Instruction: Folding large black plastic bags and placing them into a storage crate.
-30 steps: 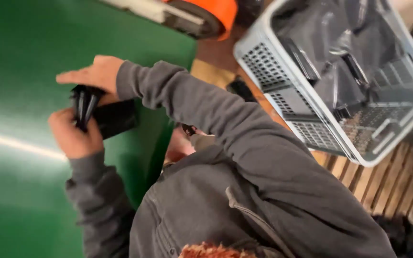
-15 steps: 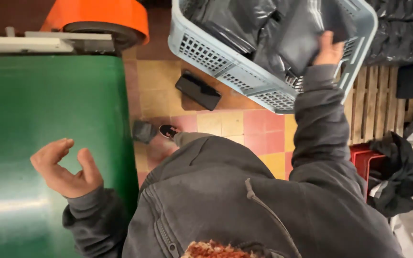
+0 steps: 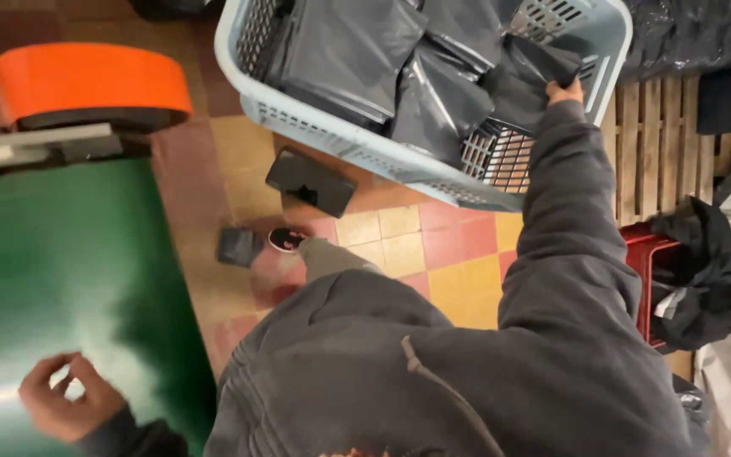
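**Right hand in the basket, left hand idle over the green surface**

Your right hand point(image 3: 564, 89) reaches deep into the grey basket point(image 3: 357, 148), fingers closed on a black bag point(image 3: 522, 72) at its far side, arm stretched to get over the rim. Your left hand point(image 3: 65, 398) hovers well apart from the basket, above the green surface point(image 3: 52, 271), fingers loosely curled and holding nothing, probably free to take the bag.

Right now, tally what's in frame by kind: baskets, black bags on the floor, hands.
Basket: 1
Black bags on the floor: 2
Hands: 2, left hand, right hand
Total: 5
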